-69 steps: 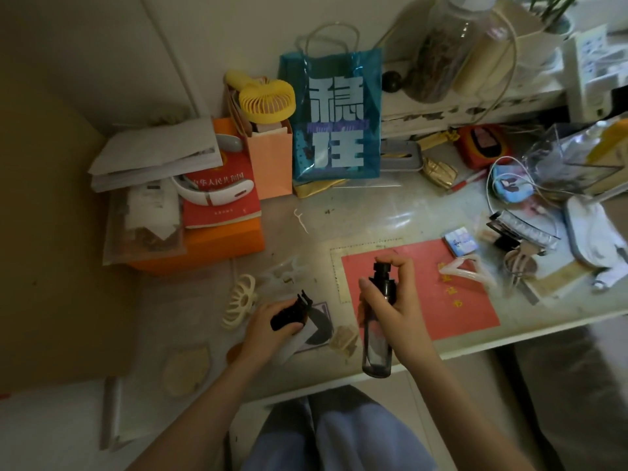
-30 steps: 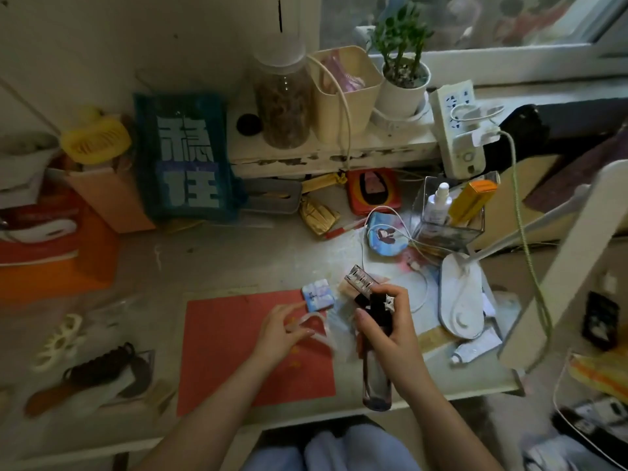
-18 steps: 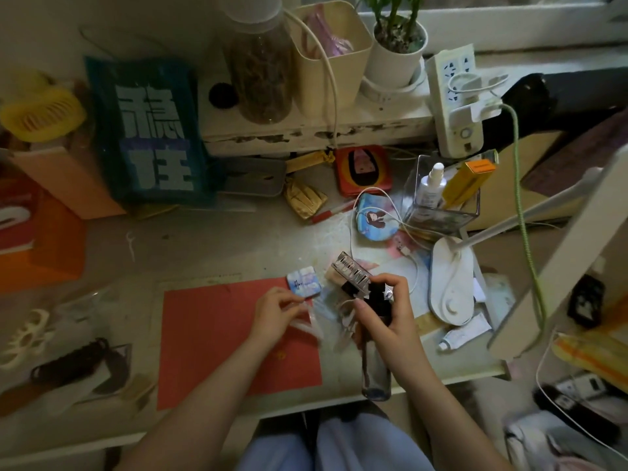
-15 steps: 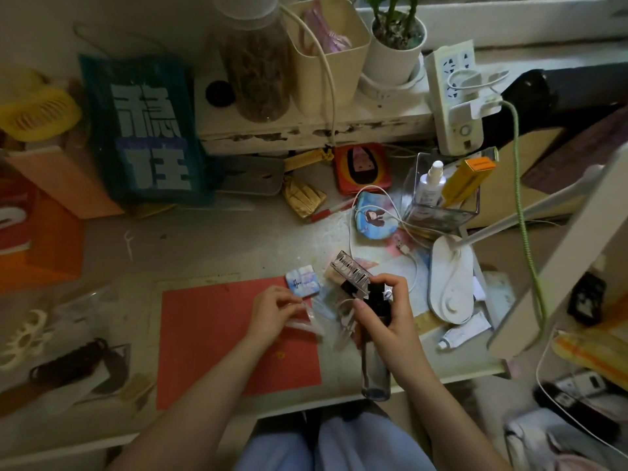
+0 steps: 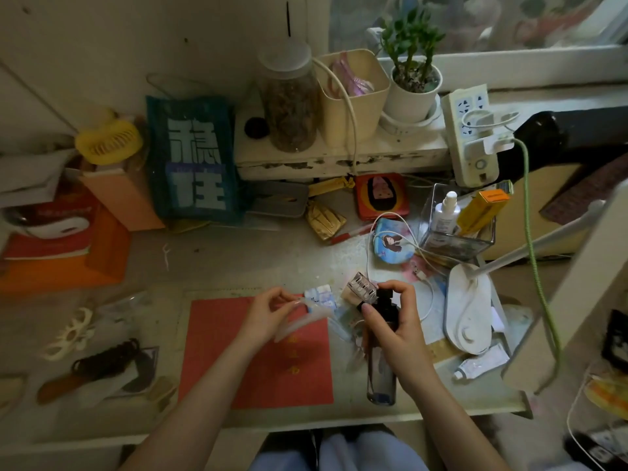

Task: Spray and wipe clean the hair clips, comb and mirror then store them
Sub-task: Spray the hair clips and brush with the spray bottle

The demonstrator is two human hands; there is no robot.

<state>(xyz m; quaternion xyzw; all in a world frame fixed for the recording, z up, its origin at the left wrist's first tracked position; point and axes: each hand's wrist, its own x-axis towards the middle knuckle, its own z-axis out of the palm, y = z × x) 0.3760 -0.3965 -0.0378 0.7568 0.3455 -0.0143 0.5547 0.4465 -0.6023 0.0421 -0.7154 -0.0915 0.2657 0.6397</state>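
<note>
Left hand pinches a pale translucent plastic hair clip above the red mat, presenting it for spraying. Right hand grasps the dark spray bottle, forefinger on its nozzle, apparently aimed left at the clip; a brown comb waits far left

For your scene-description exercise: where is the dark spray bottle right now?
In the head view, the dark spray bottle is right of centre, gripped by the right hand, just right of the red mat.
</note>
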